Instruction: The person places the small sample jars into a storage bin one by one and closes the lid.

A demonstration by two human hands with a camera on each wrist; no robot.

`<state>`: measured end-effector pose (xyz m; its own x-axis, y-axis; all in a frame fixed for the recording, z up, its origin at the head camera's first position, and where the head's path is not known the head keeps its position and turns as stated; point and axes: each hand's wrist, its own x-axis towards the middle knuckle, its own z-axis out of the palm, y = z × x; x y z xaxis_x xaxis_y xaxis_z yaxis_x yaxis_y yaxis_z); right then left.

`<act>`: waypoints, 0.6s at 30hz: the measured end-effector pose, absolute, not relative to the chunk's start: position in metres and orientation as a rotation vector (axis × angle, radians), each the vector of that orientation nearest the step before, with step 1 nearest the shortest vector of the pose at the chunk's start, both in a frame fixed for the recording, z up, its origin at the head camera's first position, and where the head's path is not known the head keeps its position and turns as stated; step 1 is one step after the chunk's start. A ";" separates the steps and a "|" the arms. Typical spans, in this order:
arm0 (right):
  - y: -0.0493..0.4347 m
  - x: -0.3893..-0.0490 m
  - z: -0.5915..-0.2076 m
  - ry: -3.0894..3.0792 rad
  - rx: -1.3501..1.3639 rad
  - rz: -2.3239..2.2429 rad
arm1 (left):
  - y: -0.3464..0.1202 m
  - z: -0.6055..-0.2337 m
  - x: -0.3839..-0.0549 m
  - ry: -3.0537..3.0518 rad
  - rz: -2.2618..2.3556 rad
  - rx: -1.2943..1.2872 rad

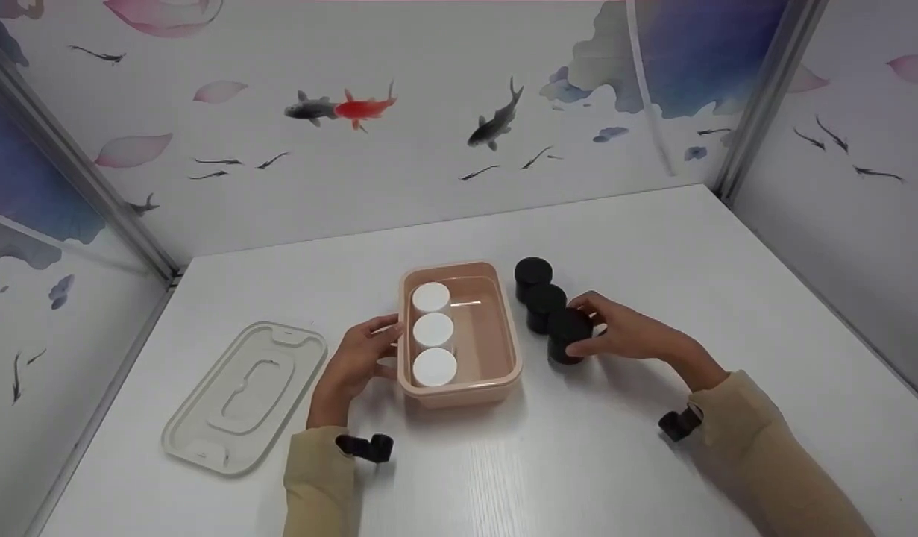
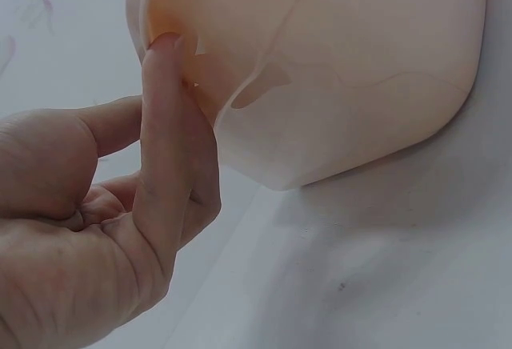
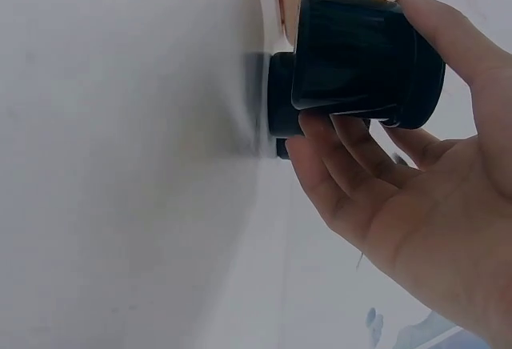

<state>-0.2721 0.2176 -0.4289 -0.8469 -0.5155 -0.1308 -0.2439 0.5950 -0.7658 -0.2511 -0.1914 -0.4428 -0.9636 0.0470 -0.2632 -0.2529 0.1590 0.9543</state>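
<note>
Black jar [image 1: 568, 335] gripped in right hand [image 1: 629, 333], just beside the pink box [image 1: 503, 369] braced by left hand [image 1: 356, 364] fingertips: risk of toppling neighbouring jars [image 1: 539, 291] behind it if lifted carelessly.

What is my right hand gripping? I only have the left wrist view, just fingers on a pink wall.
Observer: The right hand grips the nearest black jar, right of the pink box.
Operator: Any more black jars?
Observer: Two more black jars stand in a row behind it on the table.
Operator: Anything inside the box?
Observer: Three white-lidded jars line its left side; the right side is free.
</note>
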 end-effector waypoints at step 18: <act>0.200 -0.253 -0.406 2.490 -0.558 -1.375 | -0.191 -0.443 -0.251 2.204 1.880 -0.191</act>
<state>-0.2533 0.1997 -0.4056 -0.8976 -0.4399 -0.0267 -0.2117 0.4836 -0.8493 -0.2513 -0.1912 -0.4429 -0.9631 0.0546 -0.2636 -0.2517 0.1646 0.9537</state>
